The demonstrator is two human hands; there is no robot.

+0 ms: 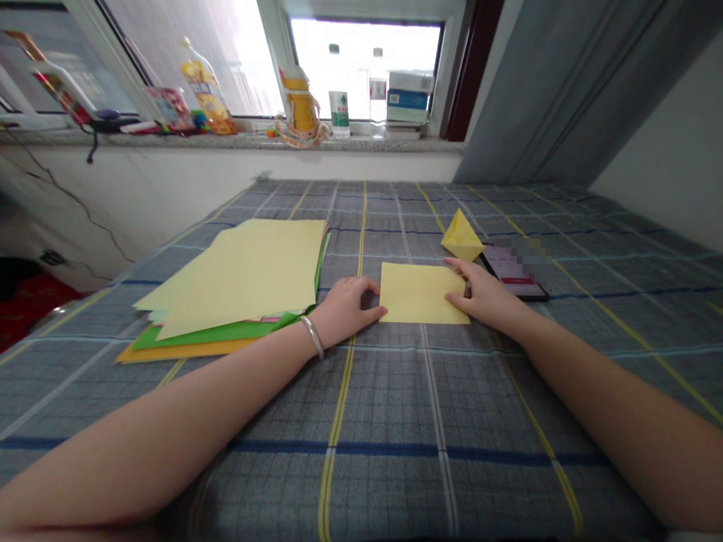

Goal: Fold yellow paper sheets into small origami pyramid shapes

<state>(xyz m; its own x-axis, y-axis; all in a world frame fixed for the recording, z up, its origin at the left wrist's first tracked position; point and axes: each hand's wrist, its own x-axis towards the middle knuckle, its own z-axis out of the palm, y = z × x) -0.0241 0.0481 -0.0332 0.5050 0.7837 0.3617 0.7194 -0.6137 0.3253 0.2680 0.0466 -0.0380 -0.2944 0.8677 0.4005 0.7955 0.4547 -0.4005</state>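
The left-hand fingers (370, 295) are lying in a loose curve on the cover, palm down, with their tips touching the left edge of a yellow square of paper (421, 293) and not holding it. The right-hand fingers (456, 280) are spreading over the sheet's right edge and resting on it, though I cannot tell whether they are also pinching it. The sheet is lying flat between both hands. A silver bangle (312, 336) is circling the left wrist, just left of the sheet.

Farther left of the sheet, a stack of coloured paper (242, 278) is lying with pale yellow on top and green and orange sheets showing beneath. Just beyond the sheet's right end, a folded yellow paper shape (462, 236) is sitting tilted to a point, and a smartphone (511, 275), partly blurred out, is lying beside it. All of this is resting on a grey plaid-covered surface (389, 421) with yellow and blue stripes. Well beyond the sheet, a windowsill (237, 140) is holding a yellow-labelled bottle (208, 89), a yellow container (301, 105), clear bottles (377, 90) and stacked boxes (407, 96).
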